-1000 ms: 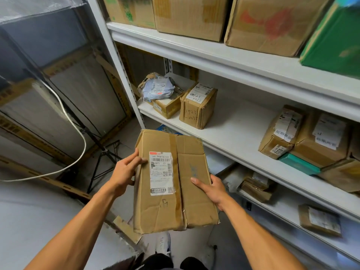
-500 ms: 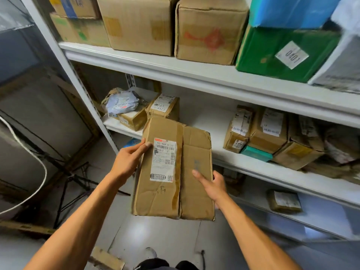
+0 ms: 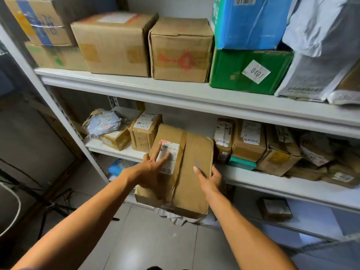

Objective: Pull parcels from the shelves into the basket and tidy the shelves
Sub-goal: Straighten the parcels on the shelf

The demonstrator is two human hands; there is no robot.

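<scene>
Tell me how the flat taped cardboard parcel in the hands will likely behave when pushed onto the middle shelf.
The flat cardboard parcel looks dented and soft-cornered, so it may flex rather than stay rigid. Its broad flat shape probably slides without tipping. Much of it overhangs the middle shelf edge, so it could drop if released now.

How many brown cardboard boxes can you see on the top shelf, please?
4: a blue-taped box stacked on a green-printed box far left, then a large box, then a red-printed box. More may be hidden.
</scene>
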